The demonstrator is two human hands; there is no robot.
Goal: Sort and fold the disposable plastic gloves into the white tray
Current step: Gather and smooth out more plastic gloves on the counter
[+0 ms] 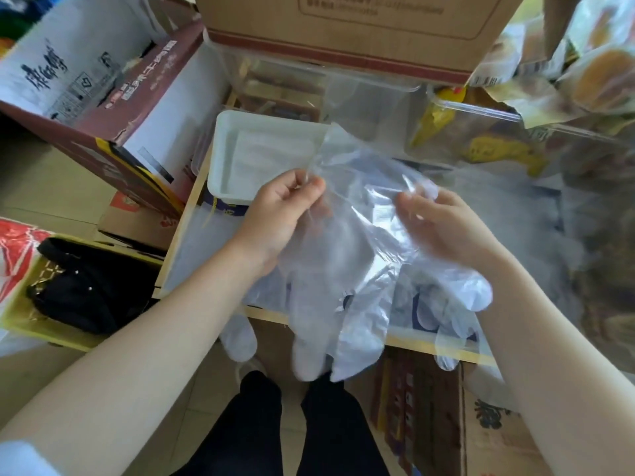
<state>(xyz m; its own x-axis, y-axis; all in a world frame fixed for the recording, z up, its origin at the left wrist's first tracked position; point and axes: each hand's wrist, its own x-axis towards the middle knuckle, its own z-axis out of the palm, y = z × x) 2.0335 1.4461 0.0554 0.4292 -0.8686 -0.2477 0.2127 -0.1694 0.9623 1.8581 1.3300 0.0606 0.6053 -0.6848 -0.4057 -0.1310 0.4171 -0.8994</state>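
Nearest the camera, the finger ends of the clear plastic glove [343,286] hang down past the near edge of the glass-topped surface [192,259], above the person's dark trouser legs [292,424]. More loose gloves [443,304] lie heaped at the same near edge, under the right forearm, some fingers drooping over it.

The left hand [278,214] pinches the cuff of the held glove between thumb and curled fingertips, lifted off the surface. The right hand [443,228] is behind the film on the glove's other side, fingers bent at the cuff; whether it grips or only touches cannot be told.

Beyond the left hand, the white tray [220,159] sits toward the far left corner of the surface, with 1 flat pale stack of folded gloves [271,156] inside it.

Farther back, a cardboard box [343,32] stands at the far edge, a printed carton [86,97] leans off the left edge, and snack packets [584,63] crowd the far right corner.
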